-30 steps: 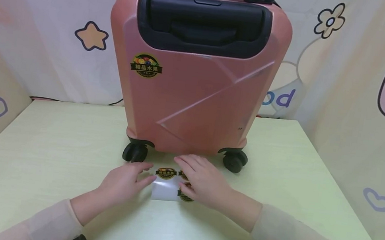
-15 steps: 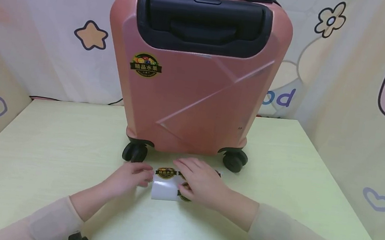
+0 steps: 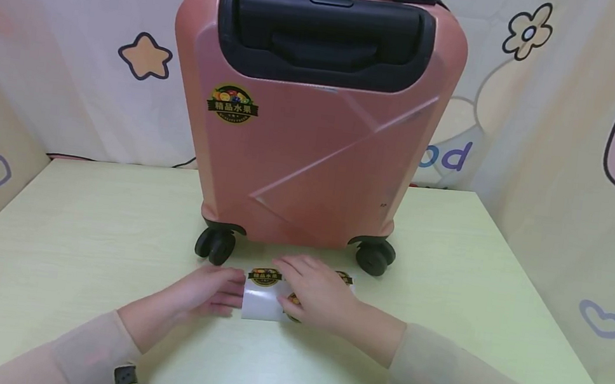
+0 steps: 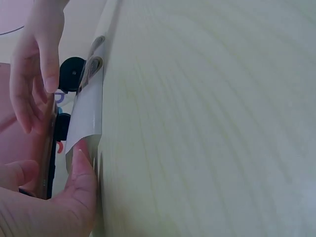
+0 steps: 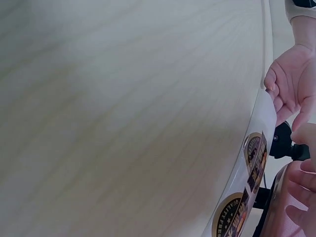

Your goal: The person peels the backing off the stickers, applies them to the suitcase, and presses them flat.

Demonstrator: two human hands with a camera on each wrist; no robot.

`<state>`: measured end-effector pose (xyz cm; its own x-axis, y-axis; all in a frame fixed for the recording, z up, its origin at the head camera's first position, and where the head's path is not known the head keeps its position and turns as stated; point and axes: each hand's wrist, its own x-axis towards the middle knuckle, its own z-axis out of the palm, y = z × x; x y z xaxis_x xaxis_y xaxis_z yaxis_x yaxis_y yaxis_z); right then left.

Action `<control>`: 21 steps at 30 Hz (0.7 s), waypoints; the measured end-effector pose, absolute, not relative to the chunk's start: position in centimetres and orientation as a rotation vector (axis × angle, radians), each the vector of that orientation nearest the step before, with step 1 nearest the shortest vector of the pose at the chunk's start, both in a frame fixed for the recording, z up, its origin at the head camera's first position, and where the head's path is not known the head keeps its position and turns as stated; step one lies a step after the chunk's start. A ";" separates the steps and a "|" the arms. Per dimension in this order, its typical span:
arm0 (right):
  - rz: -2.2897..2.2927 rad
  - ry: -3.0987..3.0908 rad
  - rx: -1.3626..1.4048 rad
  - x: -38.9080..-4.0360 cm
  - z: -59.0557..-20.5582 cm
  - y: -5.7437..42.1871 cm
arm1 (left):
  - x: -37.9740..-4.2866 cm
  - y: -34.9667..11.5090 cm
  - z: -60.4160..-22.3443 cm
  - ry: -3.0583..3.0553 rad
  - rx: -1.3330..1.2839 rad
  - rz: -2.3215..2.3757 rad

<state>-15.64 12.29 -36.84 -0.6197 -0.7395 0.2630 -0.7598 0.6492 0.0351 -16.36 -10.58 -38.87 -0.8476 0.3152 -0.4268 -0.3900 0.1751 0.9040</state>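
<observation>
We find the sheet before the suitcase. Left hand, near the suitcase's left wheel: fingers straight, tips partly hidden. Right hand, before the suitcase: fingers loosely bent, hiding labels.

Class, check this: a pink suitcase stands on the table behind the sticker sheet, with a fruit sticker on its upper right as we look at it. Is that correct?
Not quite: the head view shows the fruit sticker on the upper left of the pink suitcase, which does stand on the table behind the sticker sheet.
</observation>
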 end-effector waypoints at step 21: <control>0.341 -2.496 1.255 -15.9 -36.6 11.2 | -15.7 -9.0 -38.6 1.849 0.116 1.840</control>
